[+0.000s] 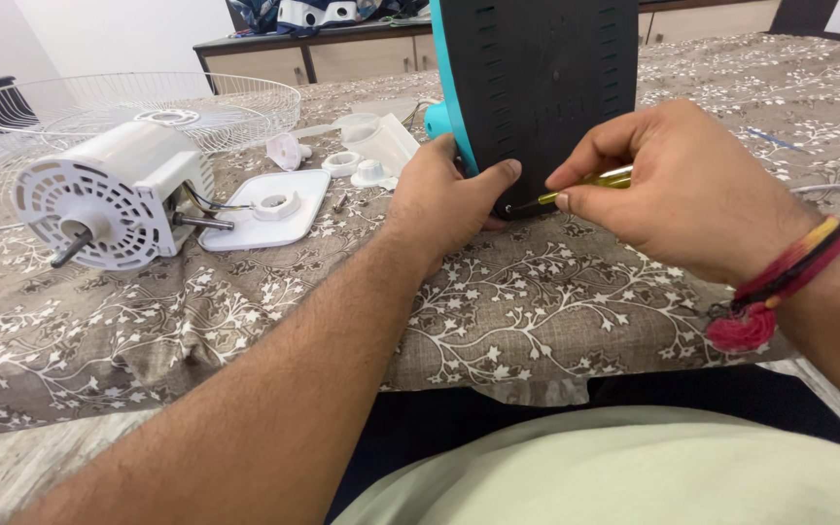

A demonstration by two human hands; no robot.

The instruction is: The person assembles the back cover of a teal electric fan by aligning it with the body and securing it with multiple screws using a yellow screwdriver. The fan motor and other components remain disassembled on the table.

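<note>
1. You are working a screw at the bottom edge of the black slotted panel (537, 87), which stands upright on the flower-patterned cloth (537, 311) with a turquoise part (442, 78) along its left side. By the look of it, this is the screw-driving step on that panel; whether the screw is going in or coming out, the view does not show.

2. Your right hand (692, 194) is curled into a pinch around the screwdriver (576, 190). Thumb and forefinger grip its yellow handle close to the shaft, the remaining fingers are folded in behind, and the dark tip points left into the panel's lower corner.

3. Your left hand (449, 190) is closed around the panel's lower left edge. The thumb lies flat against the black face just beside the tip, and the fingers wrap behind, out of sight. It steadies the panel while the other hand works.

4. The next move calls, I judge, for keeping the tip seated square in the screw head and the panel held firm, since it stands on soft cloth and could tip or slide under a push.

5. Well apart, on your left, lie the white motor (109, 199) with its shaft sticking out, a flat white cover plate (269, 209), the wire fan guard (128, 102) and several small white plastic parts (367, 151). None of them is touched by either hand.
</note>
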